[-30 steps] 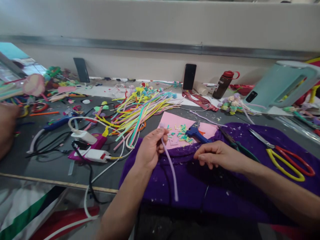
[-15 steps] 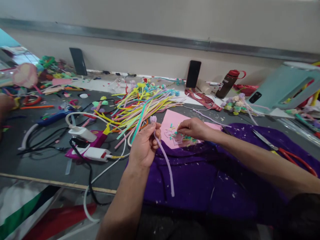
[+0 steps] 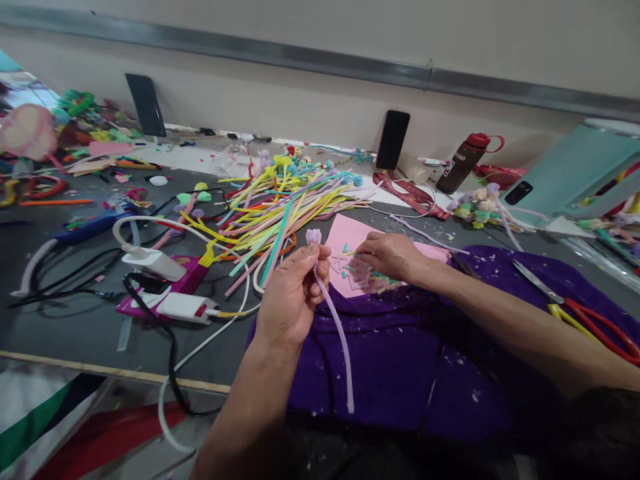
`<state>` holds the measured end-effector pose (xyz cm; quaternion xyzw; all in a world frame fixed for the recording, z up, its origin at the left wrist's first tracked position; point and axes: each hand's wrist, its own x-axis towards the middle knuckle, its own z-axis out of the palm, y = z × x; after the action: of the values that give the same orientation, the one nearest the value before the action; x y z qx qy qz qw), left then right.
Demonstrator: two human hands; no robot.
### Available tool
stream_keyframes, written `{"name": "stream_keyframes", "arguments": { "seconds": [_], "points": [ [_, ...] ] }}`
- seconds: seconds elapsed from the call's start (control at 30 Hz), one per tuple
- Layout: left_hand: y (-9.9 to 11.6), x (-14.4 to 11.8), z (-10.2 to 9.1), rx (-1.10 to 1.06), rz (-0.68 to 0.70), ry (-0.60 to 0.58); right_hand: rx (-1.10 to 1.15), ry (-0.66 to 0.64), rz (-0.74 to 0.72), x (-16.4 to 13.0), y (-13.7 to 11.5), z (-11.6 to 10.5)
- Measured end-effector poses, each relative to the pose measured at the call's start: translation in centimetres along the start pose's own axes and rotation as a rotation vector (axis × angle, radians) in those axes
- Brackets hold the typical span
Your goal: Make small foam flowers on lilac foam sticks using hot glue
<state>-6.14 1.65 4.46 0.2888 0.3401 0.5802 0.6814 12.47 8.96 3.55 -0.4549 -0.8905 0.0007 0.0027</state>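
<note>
At the centre of the frame, the left hand (image 3: 293, 300) is closed around a lilac foam stem (image 3: 334, 320); thumb and fingers pinch its upper part just below a small flower-shaped tip (image 3: 313, 236), and the rest of the stem hangs down and to the right across the purple cloth (image 3: 400, 360). Just right of centre, the right hand (image 3: 393, 255) rests palm-down on a pink sheet (image 3: 345, 235). Its fingertips are drawn together over small coloured foam bits (image 3: 357, 270) scattered on the sheet; whether a bit is gripped cannot be told. The two hands are near each other but apart.

Above centre, a heap of long coloured foam strips (image 3: 280, 207) lies on the grey table (image 3: 75, 320). At centre left, white chargers and cables (image 3: 155, 267) lie on a magenta tool. At the right edge, scissors with red and yellow handles (image 3: 590, 317) lie on the cloth. At the upper right, a dark bottle with a red cap (image 3: 463, 163) lies tilted beside an upright black phone (image 3: 393, 139).
</note>
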Motion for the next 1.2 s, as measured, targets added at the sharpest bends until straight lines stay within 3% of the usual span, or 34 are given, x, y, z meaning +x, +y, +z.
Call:
{"name": "stream_keyframes", "arguments": {
  "seconds": [0.13,0.3,0.53,0.73,0.93,1.2],
  "points": [
    [0.0,0.1,0.1,0.003,-0.002,0.000,0.005,0.004,-0.105,-0.7,-0.7,0.4],
    [-0.1,0.1,0.1,0.017,0.006,-0.001,-0.149,-0.032,-0.193,-1.0,-1.2,0.8],
    [-0.2,-0.1,0.2,0.023,-0.009,-0.016,-0.101,0.000,-0.104,-1.4,-0.5,0.6],
    [-0.2,0.0,0.3,0.030,-0.010,-0.010,-0.007,-0.009,-0.065,0.2,-0.8,0.8],
    [-0.2,0.0,0.1,0.027,-0.006,-0.007,-0.148,-0.049,-0.065,1.2,-1.1,0.7],
    [-0.2,-0.2,0.1,0.025,0.005,-0.039,-0.105,0.012,-0.026,-0.1,-0.4,0.4]
  ]
}}
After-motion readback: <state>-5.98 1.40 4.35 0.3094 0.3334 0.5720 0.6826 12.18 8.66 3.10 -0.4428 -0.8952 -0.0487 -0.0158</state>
